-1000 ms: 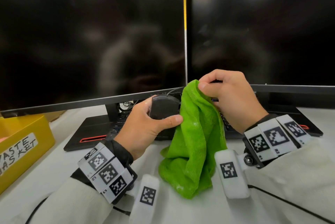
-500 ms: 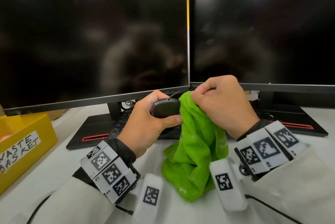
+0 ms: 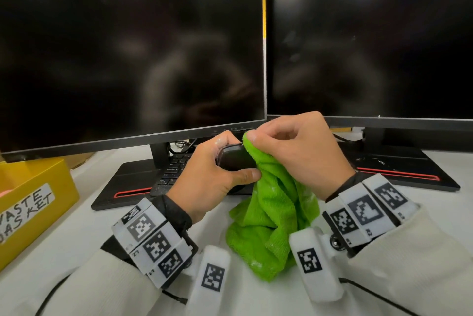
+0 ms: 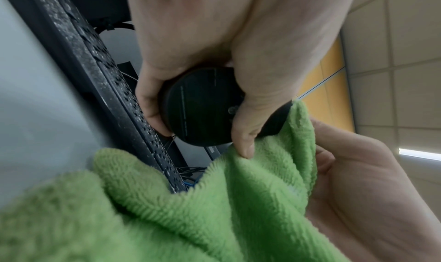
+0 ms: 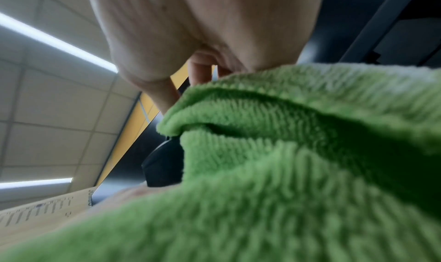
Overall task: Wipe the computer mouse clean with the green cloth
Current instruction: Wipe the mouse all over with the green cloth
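My left hand (image 3: 212,169) grips the black computer mouse (image 3: 234,159) above the desk, thumb along its near side; in the left wrist view the mouse (image 4: 203,107) sits between my thumb and curled fingers. My right hand (image 3: 294,146) pinches the top of the green cloth (image 3: 271,213) and holds it against the mouse's right end. The cloth hangs down in folds to the desk. It fills the right wrist view as the green cloth (image 5: 286,171), with a sliver of the mouse (image 5: 162,164) beside it. Much of the mouse is hidden by fingers and cloth.
Two dark monitors (image 3: 128,46) stand close behind my hands. A black keyboard (image 3: 174,169) lies under the left monitor between the flat stands (image 3: 409,169). A yellow box (image 3: 33,203) labelled as a waste basket sits at the left on the white desk (image 3: 76,239).
My right hand has carried the cloth's top leftward onto the mouse's right end. The left hand has raised the mouse slightly and keeps its grip.
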The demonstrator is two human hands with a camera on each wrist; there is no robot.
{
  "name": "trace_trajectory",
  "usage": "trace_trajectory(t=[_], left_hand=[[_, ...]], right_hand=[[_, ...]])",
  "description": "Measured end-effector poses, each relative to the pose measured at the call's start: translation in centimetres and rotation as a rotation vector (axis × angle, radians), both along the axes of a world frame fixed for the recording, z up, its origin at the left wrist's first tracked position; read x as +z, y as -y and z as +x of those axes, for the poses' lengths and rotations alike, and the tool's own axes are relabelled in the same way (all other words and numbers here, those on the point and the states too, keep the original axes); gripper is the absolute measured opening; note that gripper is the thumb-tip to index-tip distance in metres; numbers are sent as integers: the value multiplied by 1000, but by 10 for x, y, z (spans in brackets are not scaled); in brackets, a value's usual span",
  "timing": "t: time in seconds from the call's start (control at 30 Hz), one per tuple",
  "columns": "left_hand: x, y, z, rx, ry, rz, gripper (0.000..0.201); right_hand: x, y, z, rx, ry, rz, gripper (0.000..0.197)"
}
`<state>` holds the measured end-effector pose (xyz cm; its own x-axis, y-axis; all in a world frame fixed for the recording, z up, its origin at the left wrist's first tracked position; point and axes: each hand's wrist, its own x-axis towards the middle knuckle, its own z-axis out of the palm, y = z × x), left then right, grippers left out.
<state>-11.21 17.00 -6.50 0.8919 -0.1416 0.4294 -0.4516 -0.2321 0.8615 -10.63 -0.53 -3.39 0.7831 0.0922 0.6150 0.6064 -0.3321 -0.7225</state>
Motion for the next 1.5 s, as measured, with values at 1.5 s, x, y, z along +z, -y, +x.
trace_trajectory(t=[1.5], left_hand=[[17,-7,-9,21,-331,-26,50]], right_hand=[[2,10,-1,-22,110,57,11]])
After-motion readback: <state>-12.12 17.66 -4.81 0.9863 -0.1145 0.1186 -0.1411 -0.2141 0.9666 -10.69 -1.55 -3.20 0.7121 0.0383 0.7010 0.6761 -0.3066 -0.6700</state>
